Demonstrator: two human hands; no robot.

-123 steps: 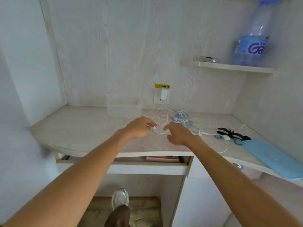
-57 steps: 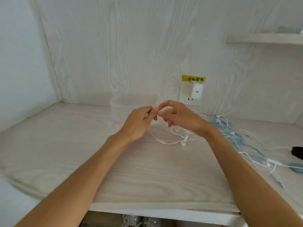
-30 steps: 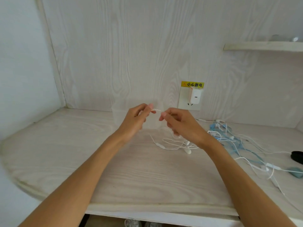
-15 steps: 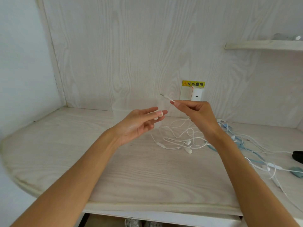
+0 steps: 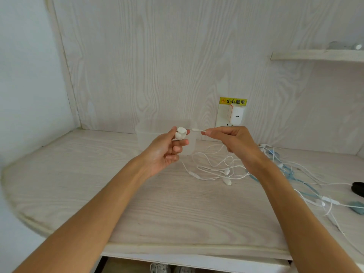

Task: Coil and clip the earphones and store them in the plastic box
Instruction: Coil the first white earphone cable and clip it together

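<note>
Left hand [image 5: 167, 148] is now raised in front of the clear plastic box [image 5: 146, 133], fingers [image 5: 182, 143] pinching a small white cable clip [image 5: 180, 133]; half a second ago that palm was lying open with no clip lifted. Right hand [image 5: 234, 141], having been higher, is now lowering level with the clip, fingers pinching the plug end [image 5: 195, 130] of the white earphones [image 5: 216, 170] and aiming it at the clip. The cord is trailing loose on the desk [image 5: 98, 184], earbuds included. Judgement: anchoring is starting; coiling is not yet begun.
</note>
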